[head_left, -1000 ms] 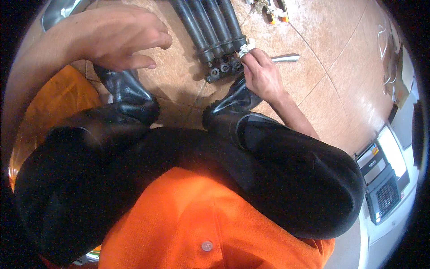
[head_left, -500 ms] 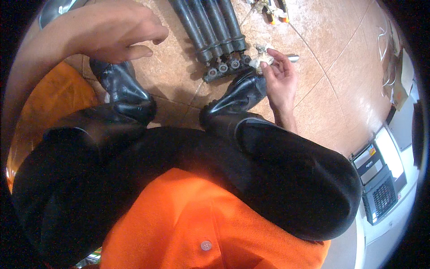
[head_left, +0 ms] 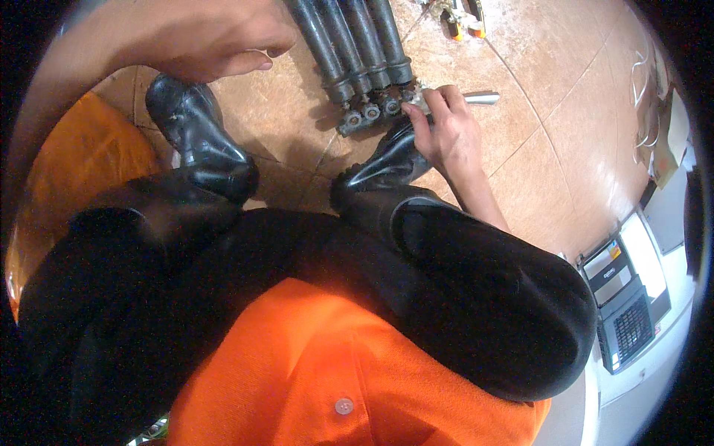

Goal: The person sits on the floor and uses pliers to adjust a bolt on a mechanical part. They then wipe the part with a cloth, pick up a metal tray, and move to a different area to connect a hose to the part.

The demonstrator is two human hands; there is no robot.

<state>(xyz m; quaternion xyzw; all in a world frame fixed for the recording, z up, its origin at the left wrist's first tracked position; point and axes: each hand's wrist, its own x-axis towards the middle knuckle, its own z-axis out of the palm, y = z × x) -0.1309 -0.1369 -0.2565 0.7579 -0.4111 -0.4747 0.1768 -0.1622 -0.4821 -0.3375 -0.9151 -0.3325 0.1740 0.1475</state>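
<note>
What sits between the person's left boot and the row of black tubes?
In the head view, tiled floor, partly in shadow, lies between the left boot and the black tubes; no object shows there.

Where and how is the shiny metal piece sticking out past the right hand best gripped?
Probably take the shiny metal piece by its exposed end, from the right: it is slim and points rightward over the floor tiles, while the right hand hides its other end. I'd pinch across its narrow width.
</note>
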